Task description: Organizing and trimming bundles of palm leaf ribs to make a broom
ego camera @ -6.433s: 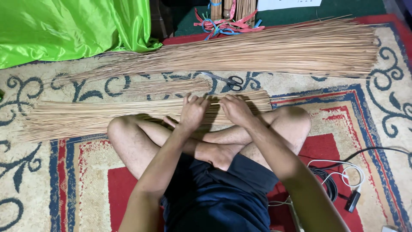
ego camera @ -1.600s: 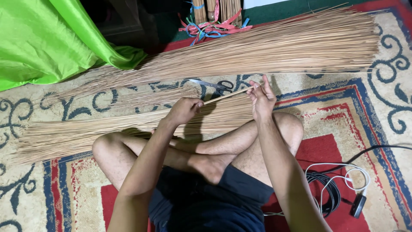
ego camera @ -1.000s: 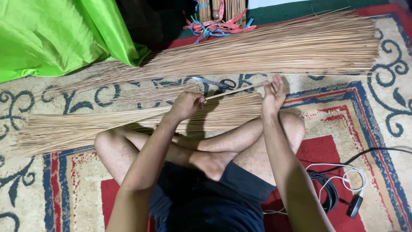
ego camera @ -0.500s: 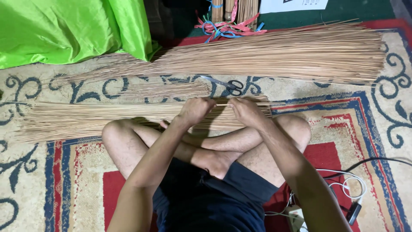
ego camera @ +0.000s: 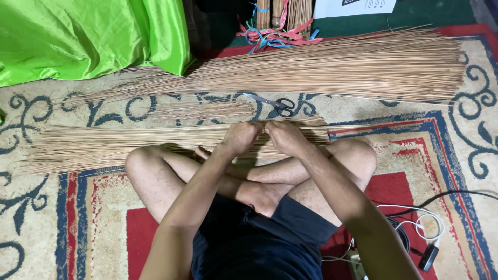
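Head camera, looking down: I see my crossed bare legs on a patterned red, cream and blue carpet (ego camera: 446, 155). My left hand (ego camera: 239, 138) and right hand (ego camera: 284, 137) meet knuckle to knuckle just beyond my knees, both resting on a long flat bundle of thin tan broom sticks (ego camera: 119, 141) that runs left to right across the carpet. The grip of each hand is curled closed, fingers pressed together over the sticks at the bundle's right part; I cannot tell how many sticks each hand pinches.

Farther away lies a second, much larger sheaf of thin tan sticks (ego camera: 342, 65), its thick end to the right and its fine tips trailing left. Between the two, a small loose tuft of sticks (ego camera: 207, 110) sits beside a pair of black-handled scissors (ego camera: 272, 102), just beyond my hands.

At the far left is a bright green shiny cloth (ego camera: 88, 36). At the far middle are tangled red and blue plastic ties (ego camera: 275, 35). Near right, by my knee, lie black and white coiled cables (ego camera: 415, 228).
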